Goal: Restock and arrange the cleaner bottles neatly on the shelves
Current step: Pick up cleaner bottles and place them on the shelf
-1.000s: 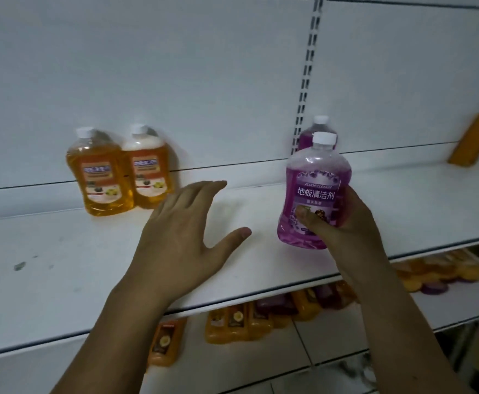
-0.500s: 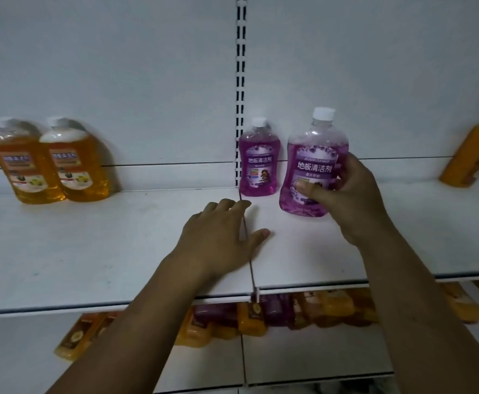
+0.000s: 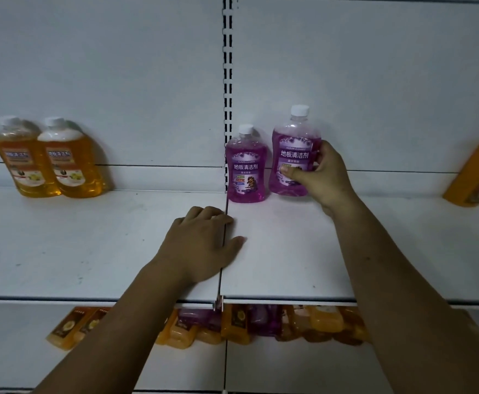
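Observation:
My right hand [image 3: 319, 174] grips a purple cleaner bottle [image 3: 293, 143] with a white cap, held upright at the back of the white shelf [image 3: 289, 251]. Its base is at or just above the shelf surface. Just to its left a second purple bottle [image 3: 246, 166] stands against the back panel. My left hand [image 3: 201, 243] rests palm down on the shelf over the seam between two shelf boards, fingers loosely bent, holding nothing. Two orange cleaner bottles [image 3: 47, 160] stand side by side at the far left of the same shelf.
Another orange bottle [image 3: 477, 174] leans at the right edge of the shelf. On the lower shelf [image 3: 289, 365], several orange and purple bottles [image 3: 261, 322] lie in a row. A slotted upright [image 3: 228, 66] runs up the back panel.
My right hand carried the purple bottle back and set it beside the other purple bottle. My left hand lowered onto the shelf seam and curled slightly. The view shifted right.

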{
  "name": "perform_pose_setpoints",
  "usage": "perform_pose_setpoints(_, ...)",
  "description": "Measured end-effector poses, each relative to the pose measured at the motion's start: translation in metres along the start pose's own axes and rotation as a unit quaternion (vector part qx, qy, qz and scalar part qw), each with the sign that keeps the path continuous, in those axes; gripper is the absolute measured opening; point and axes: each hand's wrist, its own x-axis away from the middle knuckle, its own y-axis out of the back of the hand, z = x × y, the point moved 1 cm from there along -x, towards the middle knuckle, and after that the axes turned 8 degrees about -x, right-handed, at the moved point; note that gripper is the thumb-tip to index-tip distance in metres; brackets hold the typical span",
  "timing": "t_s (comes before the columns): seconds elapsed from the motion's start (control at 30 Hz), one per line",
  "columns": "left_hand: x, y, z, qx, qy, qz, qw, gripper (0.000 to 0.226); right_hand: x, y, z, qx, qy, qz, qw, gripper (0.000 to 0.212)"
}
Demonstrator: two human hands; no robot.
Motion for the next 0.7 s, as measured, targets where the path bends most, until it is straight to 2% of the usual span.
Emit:
perform_pose_setpoints(0.2, 0.001, 0.000, 0.001, 0.018, -0.002, -0.004, 1.000, 0.081, 0.004, -0.004, -0.026, -0.009, -0.018, -0.019, 1.000, 0.069)
perform_pose_setpoints(0.37, 0.004, 0.001, 0.001, 0.021, -0.004, -0.004, 1.000, 0.072, 0.000, -0.007, -0.033, 0.051, -0.002, 0.004, 0.999, 0.073)
perform_pose_setpoints(0.57, 0.004, 0.001, 0.001, 0.023, -0.006, -0.015, 1.000, 0.061, -0.001, -0.008, -0.040, 0.061, 0.013, -0.042, 0.997, 0.084)
perform_pose_setpoints(0.7, 0.003, 0.001, 0.001, 0.022, -0.005, -0.019, 1.000, 0.060, 0.000, -0.009, -0.042, 0.084, 0.003, -0.037, 0.996, 0.086)
